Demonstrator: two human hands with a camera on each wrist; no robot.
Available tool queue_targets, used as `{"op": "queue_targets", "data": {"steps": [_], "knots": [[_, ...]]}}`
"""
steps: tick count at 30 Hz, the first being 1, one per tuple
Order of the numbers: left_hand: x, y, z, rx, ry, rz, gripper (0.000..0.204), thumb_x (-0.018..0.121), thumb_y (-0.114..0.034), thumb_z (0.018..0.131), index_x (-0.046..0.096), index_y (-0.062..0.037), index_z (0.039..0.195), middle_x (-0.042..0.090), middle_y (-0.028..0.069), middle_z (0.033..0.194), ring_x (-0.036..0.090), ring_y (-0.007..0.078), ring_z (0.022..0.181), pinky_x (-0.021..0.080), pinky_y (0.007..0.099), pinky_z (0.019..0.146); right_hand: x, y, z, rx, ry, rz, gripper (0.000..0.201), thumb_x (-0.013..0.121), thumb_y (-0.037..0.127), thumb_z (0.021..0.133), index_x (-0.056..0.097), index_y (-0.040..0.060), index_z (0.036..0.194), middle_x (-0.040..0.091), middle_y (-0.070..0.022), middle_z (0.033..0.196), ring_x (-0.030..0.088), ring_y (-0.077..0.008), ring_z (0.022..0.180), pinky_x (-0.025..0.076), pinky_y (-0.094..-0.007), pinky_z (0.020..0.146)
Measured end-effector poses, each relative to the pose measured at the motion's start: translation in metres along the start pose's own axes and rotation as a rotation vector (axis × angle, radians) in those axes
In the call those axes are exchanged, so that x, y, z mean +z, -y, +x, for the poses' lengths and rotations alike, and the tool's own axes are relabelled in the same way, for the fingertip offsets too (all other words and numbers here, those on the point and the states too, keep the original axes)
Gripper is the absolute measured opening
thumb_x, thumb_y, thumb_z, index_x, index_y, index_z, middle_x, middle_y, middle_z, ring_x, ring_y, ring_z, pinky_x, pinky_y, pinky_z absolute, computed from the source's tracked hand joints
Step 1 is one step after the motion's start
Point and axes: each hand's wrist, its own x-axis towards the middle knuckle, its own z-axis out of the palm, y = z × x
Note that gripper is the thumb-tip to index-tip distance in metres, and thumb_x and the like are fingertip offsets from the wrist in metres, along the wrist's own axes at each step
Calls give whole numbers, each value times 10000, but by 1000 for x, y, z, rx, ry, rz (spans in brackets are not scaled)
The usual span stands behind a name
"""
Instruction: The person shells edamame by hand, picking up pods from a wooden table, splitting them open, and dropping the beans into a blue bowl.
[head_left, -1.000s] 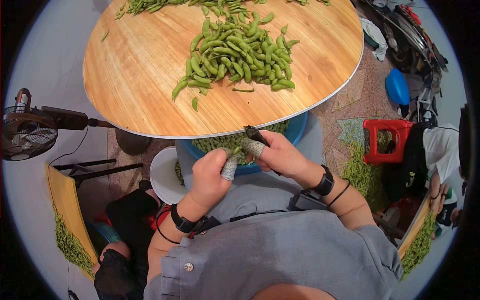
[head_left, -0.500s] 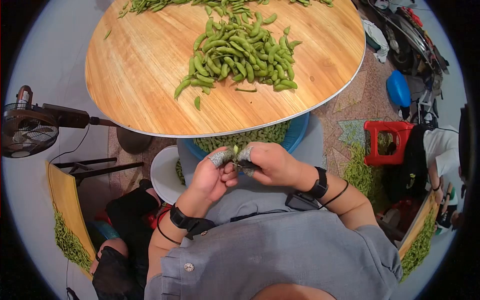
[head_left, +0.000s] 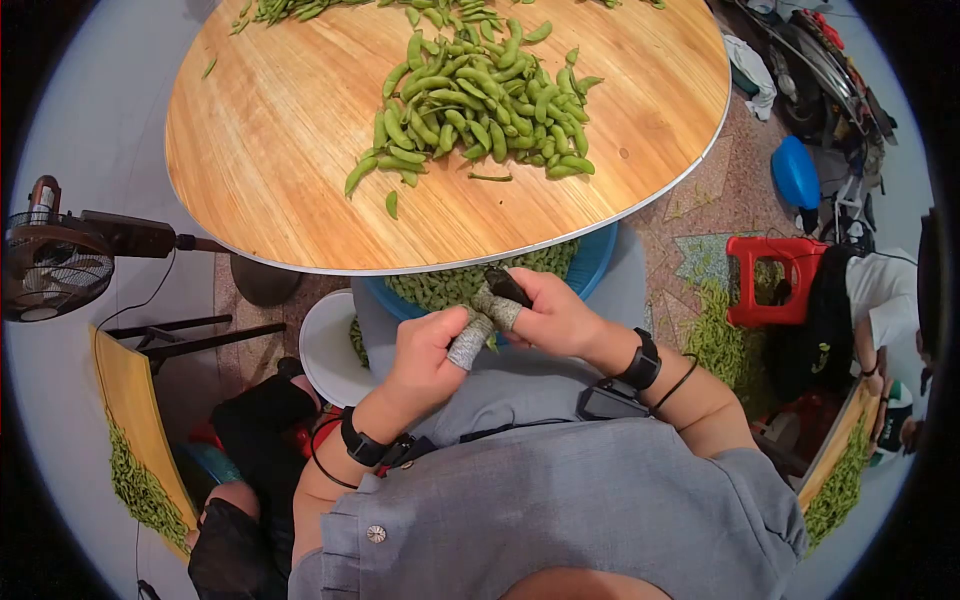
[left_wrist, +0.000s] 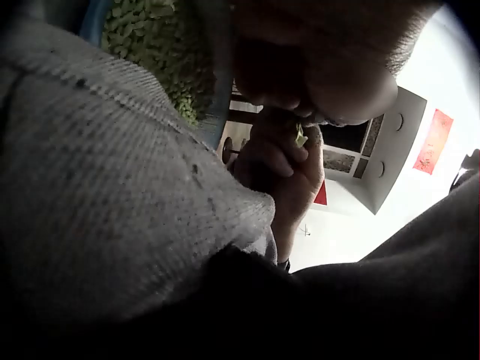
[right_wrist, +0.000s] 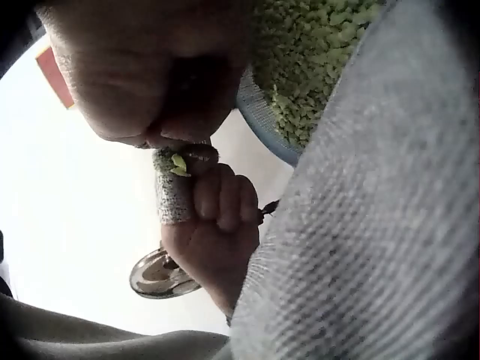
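Observation:
Both hands meet over the lap, in front of a blue basin (head_left: 597, 262) filled with small green beans. My left hand (head_left: 420, 352), its thumb wrapped in grey tape, pinches a green bean pod (head_left: 491, 343) whose tip shows below the thumbs. A bit of this pod (right_wrist: 178, 165) also shows beside the wrapped thumb in the right wrist view. My right hand (head_left: 558, 318), its thumb wrapped too, grips a slim black tool (head_left: 510, 288) and meets the left fingertips at the pod. The fingers underneath are largely hidden from above.
A heap of bean pods (head_left: 480, 105) lies on the round wooden table (head_left: 270, 190), whose edge overhangs the basin. A white bucket (head_left: 330, 345) stands left of the lap. Further out are a fan (head_left: 65, 262), a red stool (head_left: 770, 305) and pods (head_left: 712, 345) on the floor.
The hands rolled inward, thumbs together and pod tip upward, half a second ago. Now they are turned back with the thumbs on top and the black tool showing again.

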Motion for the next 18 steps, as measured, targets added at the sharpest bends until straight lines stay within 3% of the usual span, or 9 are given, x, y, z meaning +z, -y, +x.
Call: {"op": "queue_targets", "data": {"steps": [1,3,5,7,9,10,11,13,18], "knots": [[0,0,1,-2,-1,-2,94,595,-60,789,531,5,765,514,169,654,519,343,597,437,350,550,-1,0,-1,190,75,222,172,545,89,790,513,-21,919,550,-132,664,545,-227,575,457,-375,570],[1,0,3,218,1,66,89,604,-54,781,535,-2,758,531,175,671,525,365,616,446,365,552,-2,-4,0,203,76,158,177,556,96,788,520,-26,910,560,-150,672,553,-253,570,458,-380,566],[3,11,3,244,36,134,83,615,-59,782,550,-8,775,540,174,678,533,363,618,451,366,554,-1,-17,2,213,73,97,182,567,104,787,526,-31,902,570,-168,681,561,-280,565,458,-386,562],[4,14,4,276,73,201,79,626,-63,783,565,-14,791,548,173,685,542,360,619,455,368,556,0,-30,5,-77,-154,-460,185,591,126,780,538,-35,856,569,-211,692,572,-342,594,459,-409,566],[4,14,4,74,-96,92,101,648,-83,798,585,-18,843,545,166,690,568,309,590,449,365,540,-6,-27,4,9,-208,-507,188,601,130,772,538,-35,836,562,-224,692,570,-367,618,460,-419,577],[5,27,1,-163,-74,-34,101,638,-97,844,599,-15,890,578,128,678,586,199,563,454,312,509,-10,-24,4,94,-253,-560,192,610,135,763,538,-35,816,554,-237,692,569,-393,642,461,-429,588],[4,33,-1,-166,-77,-37,101,638,-97,844,599,-15,890,578,128,678,586,199,563,454,312,509,-13,-25,1,96,-248,-562,192,610,135,763,538,-35,816,554,-237,692,569,-393,642,461,-429,588],[0,37,0,-483,-55,-548,84,600,-87,884,598,-8,912,608,72,692,580,117,563,460,245,495,-22,-26,-6,-70,-288,-672,175,624,124,761,563,-32,810,544,-205,692,553,-319,599,457,-364,562],[6,38,7,-608,-20,-787,132,527,-106,930,567,-30,1030,645,77,815,622,136,625,497,236,510,-8,7,-15,-387,-122,-702,229,683,102,692,614,52,904,594,-132,810,601,-331,761,502,-401,654]]}}
